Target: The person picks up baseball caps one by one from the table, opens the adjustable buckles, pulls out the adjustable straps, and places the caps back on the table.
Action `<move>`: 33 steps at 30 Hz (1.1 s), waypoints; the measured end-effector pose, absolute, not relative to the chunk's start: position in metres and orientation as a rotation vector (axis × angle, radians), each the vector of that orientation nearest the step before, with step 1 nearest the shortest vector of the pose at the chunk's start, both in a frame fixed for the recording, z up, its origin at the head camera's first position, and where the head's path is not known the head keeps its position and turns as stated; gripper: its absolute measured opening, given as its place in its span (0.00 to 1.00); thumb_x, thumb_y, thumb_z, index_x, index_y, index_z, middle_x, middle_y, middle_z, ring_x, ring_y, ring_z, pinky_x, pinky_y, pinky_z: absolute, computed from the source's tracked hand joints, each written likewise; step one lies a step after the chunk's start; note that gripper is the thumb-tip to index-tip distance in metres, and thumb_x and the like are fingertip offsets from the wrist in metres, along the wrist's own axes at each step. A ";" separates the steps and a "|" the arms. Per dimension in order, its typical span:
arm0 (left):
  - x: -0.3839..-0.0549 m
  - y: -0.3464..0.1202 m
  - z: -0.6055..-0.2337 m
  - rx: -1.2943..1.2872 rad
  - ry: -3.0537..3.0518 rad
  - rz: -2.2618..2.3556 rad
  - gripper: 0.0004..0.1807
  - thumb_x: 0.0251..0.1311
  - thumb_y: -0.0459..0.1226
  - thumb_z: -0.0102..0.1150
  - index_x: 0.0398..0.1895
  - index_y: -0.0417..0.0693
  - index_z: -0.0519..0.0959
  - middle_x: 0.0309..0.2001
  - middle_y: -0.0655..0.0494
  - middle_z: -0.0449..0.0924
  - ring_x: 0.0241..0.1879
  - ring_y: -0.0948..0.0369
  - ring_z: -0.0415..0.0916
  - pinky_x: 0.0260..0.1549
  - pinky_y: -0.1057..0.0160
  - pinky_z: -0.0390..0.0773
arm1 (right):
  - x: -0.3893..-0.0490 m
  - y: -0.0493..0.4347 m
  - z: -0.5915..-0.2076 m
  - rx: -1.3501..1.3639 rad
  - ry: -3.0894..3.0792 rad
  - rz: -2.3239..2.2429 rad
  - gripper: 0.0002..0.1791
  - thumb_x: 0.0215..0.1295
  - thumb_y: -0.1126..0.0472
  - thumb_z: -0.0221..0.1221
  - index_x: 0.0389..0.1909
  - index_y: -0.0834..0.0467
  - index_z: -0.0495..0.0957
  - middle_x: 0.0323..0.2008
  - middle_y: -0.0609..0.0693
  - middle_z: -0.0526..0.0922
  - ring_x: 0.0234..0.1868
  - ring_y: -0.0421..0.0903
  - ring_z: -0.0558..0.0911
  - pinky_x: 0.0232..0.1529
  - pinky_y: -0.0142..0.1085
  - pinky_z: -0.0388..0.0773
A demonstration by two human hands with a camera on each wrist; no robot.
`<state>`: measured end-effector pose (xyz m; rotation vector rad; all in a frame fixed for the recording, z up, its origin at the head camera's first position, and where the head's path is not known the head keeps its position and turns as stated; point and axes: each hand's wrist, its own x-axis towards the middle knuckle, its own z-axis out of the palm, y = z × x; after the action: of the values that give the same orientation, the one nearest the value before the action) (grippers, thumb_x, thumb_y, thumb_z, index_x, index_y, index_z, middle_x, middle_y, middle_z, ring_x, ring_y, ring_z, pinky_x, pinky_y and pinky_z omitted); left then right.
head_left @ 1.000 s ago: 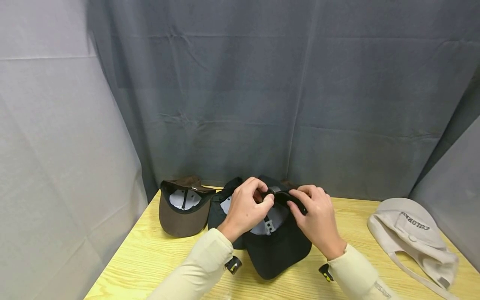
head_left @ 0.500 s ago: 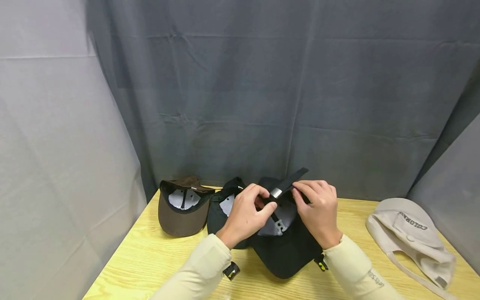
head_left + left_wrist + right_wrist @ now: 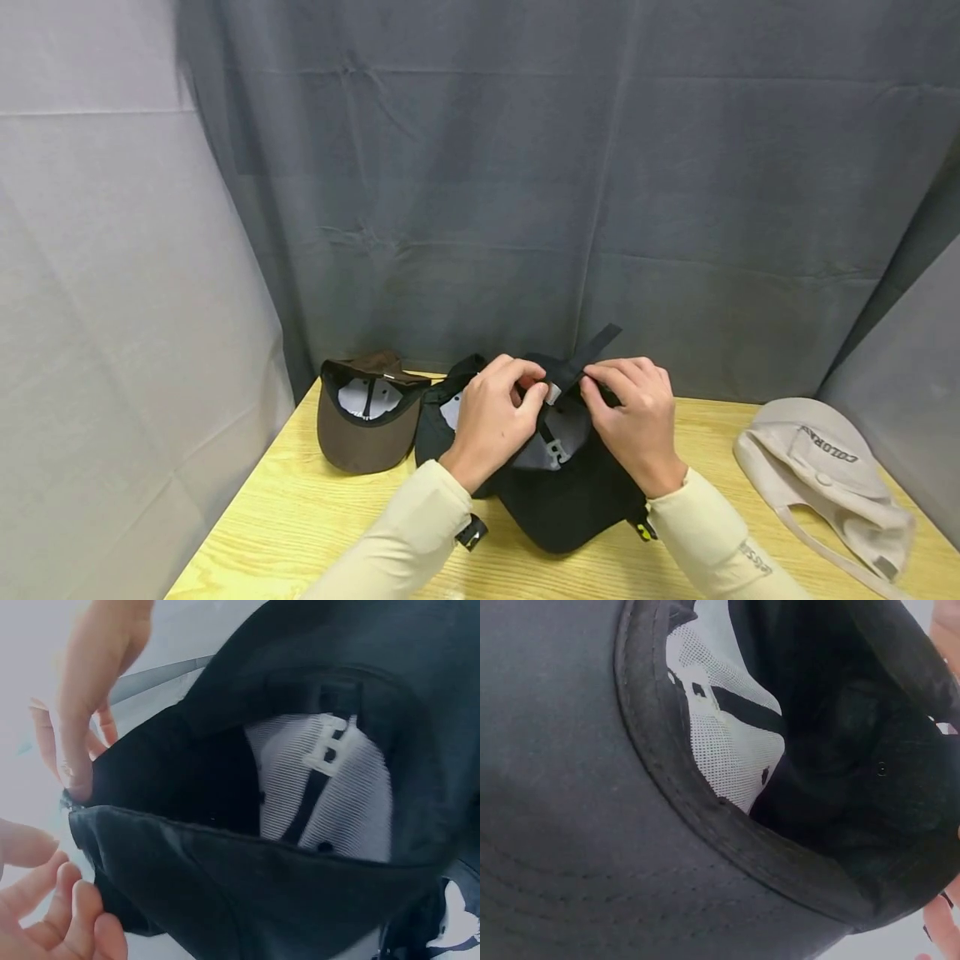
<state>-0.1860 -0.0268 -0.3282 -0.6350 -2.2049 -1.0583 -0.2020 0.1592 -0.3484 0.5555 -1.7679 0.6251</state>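
Observation:
A black cap (image 3: 564, 512) stands with its hollow towards me and its brim on the table, between my two hands. At its back edge, my left hand (image 3: 491, 417) pinches beside the metal buckle (image 3: 553, 393) with thumb and forefinger. My right hand (image 3: 637, 417) pinches the cap's back strap (image 3: 596, 350), whose loose end sticks up to the right past the fingers. Inside the cap show a pale lining and a light plastic piece (image 3: 330, 754). In the right wrist view the brim (image 3: 570, 795) fills the left side. The fingertips partly hide the strap.
Behind my left hand lies another black cap (image 3: 429, 437), partly covered. A brown cap (image 3: 367, 450) stands left of it. At the right lies a beige cap (image 3: 825, 475) with lettering and a long strap. A grey curtain (image 3: 450, 208) hangs behind the wooden table (image 3: 255, 533).
The strap's loose end, not clearly seen a second ago, has come up past the right hand and now reaches slightly higher. The cap has shifted a little to the right.

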 end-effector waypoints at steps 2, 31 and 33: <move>-0.187 -0.024 -0.324 -0.657 -2.225 -1.082 0.07 0.59 0.37 0.63 0.40 0.52 0.86 0.32 0.60 0.81 0.26 0.65 0.74 0.30 0.72 0.71 | -0.202 0.159 -0.348 0.556 -1.772 0.622 0.06 0.53 0.66 0.65 0.31 0.62 0.87 0.27 0.55 0.87 0.33 0.56 0.80 0.38 0.48 0.68; -0.208 -0.019 -0.317 -0.713 -2.327 -1.457 0.03 0.61 0.36 0.65 0.34 0.45 0.83 0.34 0.54 0.85 0.29 0.67 0.77 0.33 0.73 0.75 | -0.201 0.169 -0.350 0.579 -1.930 0.578 0.09 0.51 0.68 0.69 0.35 0.59 0.87 0.33 0.52 0.87 0.35 0.52 0.80 0.37 0.47 0.71; -0.209 -0.019 -0.317 -0.703 -2.336 -1.471 0.03 0.61 0.36 0.64 0.35 0.46 0.83 0.34 0.54 0.85 0.30 0.66 0.78 0.34 0.72 0.76 | -0.201 0.170 -0.351 0.601 -1.957 0.561 0.09 0.52 0.67 0.70 0.36 0.59 0.87 0.34 0.52 0.87 0.36 0.52 0.80 0.38 0.47 0.71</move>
<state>-0.2090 -0.0188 -0.3166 -0.7032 -2.3360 -1.4714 -0.2010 0.1696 -0.3508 0.6012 -1.9575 0.5610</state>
